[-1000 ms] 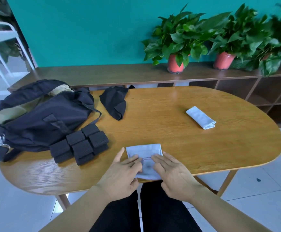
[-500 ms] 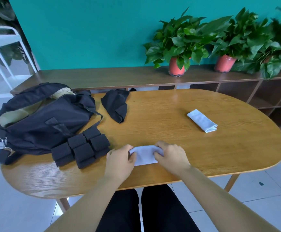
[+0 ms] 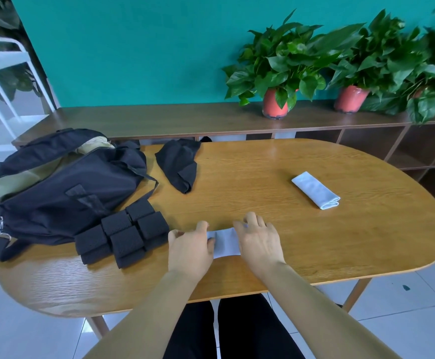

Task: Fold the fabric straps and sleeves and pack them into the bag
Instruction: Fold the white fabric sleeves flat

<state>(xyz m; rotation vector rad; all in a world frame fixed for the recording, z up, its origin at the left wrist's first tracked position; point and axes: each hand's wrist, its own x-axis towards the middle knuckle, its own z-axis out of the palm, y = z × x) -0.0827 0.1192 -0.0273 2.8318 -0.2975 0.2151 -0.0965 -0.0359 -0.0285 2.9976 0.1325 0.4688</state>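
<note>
pale blue fabric sleeve [image 3: 225, 244], lower centre, folded narrower than before | left hand [image 3: 189, 248] pinching left end | right hand [image 3: 259, 242] fingers spread, pressing right end | ready for black fabric bag [image 3: 55, 187]

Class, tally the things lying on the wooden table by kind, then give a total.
Black bag: 1
Pale blue cloths: 2
Loose black cloth: 1
Cluster of folded black straps: 1
Total: 5
</note>
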